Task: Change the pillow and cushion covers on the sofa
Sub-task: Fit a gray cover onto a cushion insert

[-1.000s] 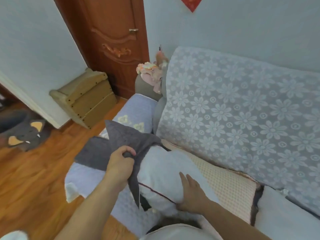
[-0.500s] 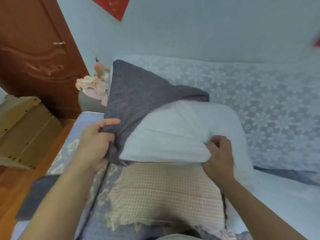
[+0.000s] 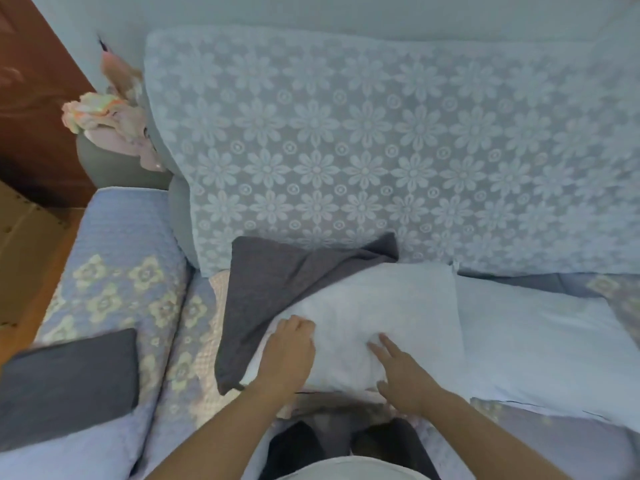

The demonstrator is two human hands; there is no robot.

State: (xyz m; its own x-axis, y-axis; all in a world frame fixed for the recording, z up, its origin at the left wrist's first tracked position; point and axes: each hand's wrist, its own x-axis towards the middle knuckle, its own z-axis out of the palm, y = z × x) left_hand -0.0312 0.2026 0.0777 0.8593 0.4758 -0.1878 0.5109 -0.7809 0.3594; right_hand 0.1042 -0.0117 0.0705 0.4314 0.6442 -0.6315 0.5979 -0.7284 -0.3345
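Note:
A white pillow (image 3: 388, 306) lies on the sofa seat with its far left corner tucked into a dark grey cover (image 3: 277, 282). My left hand (image 3: 287, 355) sits on the pillow's near left part, fingers curled into the white fabric beside the cover's edge. With straight fingers, my right hand (image 3: 401, 372) rests flat on the pillow's near side. A second bare white pillow (image 3: 540, 344) lies just to the right. Another dark grey cover (image 3: 69, 372) lies flat on the seat at the left. A pink checked cloth (image 3: 211, 341) shows under the pillow.
The sofa back (image 3: 381, 150) wears a white floral lace throw. A blue quilted seat cover (image 3: 121, 254) spreads to the left. Pink and orange cloth (image 3: 110, 116) sits on the grey armrest. A brown door (image 3: 31, 98) and a wooden box (image 3: 20, 244) stand at the left.
The pillow has come down from against the sofa back onto the seat. My left hand left the grey cover and moved onto the pillow. My right hand's fingers have straightened.

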